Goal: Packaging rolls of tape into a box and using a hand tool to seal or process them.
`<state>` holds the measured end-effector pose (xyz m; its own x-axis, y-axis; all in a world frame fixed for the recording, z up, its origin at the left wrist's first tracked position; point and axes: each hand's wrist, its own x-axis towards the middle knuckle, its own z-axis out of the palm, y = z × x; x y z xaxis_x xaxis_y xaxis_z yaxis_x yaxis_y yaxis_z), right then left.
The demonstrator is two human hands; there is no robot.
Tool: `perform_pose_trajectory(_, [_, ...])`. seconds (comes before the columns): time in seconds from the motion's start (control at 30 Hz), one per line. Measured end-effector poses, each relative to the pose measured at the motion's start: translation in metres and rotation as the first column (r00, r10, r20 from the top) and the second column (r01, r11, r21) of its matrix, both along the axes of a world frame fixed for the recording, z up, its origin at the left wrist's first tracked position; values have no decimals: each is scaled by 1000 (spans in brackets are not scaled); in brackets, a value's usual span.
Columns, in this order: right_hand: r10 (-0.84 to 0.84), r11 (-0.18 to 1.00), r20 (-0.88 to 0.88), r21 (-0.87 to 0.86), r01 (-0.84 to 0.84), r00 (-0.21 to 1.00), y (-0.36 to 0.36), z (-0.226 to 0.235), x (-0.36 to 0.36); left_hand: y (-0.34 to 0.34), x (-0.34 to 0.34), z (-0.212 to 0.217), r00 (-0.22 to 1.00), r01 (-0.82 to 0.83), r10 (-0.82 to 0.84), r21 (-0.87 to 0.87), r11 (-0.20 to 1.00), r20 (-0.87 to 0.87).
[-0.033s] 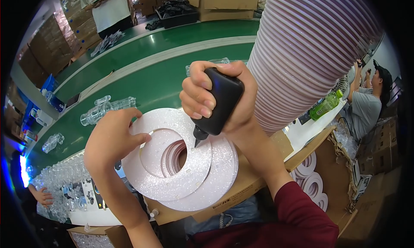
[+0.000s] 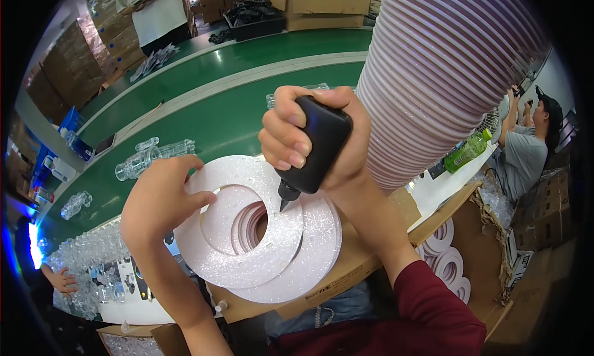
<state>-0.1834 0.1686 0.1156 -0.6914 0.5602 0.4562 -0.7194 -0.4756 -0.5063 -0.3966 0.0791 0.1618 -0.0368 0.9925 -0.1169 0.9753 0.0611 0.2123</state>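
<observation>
My right hand (image 2: 309, 136) is wrapped round a black squeeze bottle (image 2: 325, 139), tilted with its pointed nozzle (image 2: 284, 201) down. The tip is at the surface of a glittery white ring (image 2: 216, 266), to the right of its hole; whether it touches I cannot tell. My left hand (image 2: 164, 198) grips this ring at its left side, thumb at the inner edge and fingers at the outer rim. Beneath lies a second glittery ring (image 2: 322, 244), offset to the right, with more rings (image 2: 242, 229) showing through the hole.
A tall stack of whitish rings (image 2: 421, 84) rises at right. More rings (image 2: 448, 264) lie in a cardboard box. Clear plastic parts (image 2: 154, 158) lie on the green conveyor (image 2: 223, 130) and pile up at left. A green bottle (image 2: 467, 152) and co-workers (image 2: 526, 145) are beyond.
The squeeze bottle and my right hand have shifted very slightly to the right. My left hand and the rings look the same.
</observation>
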Motion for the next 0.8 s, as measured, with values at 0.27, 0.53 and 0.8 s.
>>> perform_pose_trajectory(0.27, [35, 999, 36, 24, -36, 999, 6, 0, 10, -1, -3, 1, 999, -30, 30, 12, 999, 24])
perform_pose_trajectory(0.53, [15, 1000, 75, 5, -16, 997, 3, 3, 12, -1, -3, 1, 999, -38, 38, 5, 999, 29])
perform_pose_trajectory(0.8, [7, 1000, 104, 0, -7, 995, 5, 2, 15, 2, -1, -2, 999, -28, 28, 4, 1000, 31])
